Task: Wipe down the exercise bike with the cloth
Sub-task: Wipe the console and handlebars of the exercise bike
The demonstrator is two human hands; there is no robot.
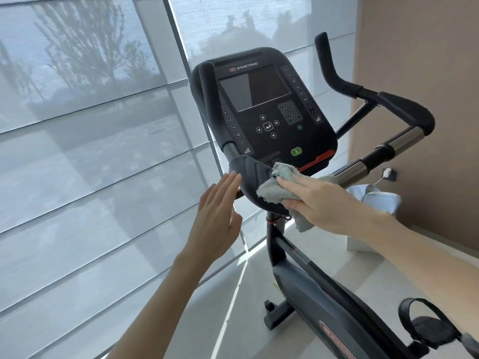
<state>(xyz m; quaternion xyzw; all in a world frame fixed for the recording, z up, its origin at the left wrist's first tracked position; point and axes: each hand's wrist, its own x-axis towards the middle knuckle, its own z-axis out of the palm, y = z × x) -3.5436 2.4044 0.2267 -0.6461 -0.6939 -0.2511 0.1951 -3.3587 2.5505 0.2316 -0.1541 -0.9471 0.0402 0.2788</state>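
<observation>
A black exercise bike [305, 294] stands before me, its console [269, 107] facing up with a dark screen and keypad. My right hand [324, 200] presses a crumpled pale grey-green cloth [272, 189] flat against the black moulded handlebar hub [252, 174] just below the console. Part of the cloth hangs beneath my palm. My left hand [220, 218] has straight fingers, its fingertips at the left edge of the hub, holding nothing.
Large blinds-covered windows [90, 151] fill the left. A brown wall [427, 60] rises on the right, with a white plug in a socket [387, 173] and a lined bin [373, 203] below. Handlebars [404, 110] extend right; a strapped pedal [425, 325] sits at the lower right.
</observation>
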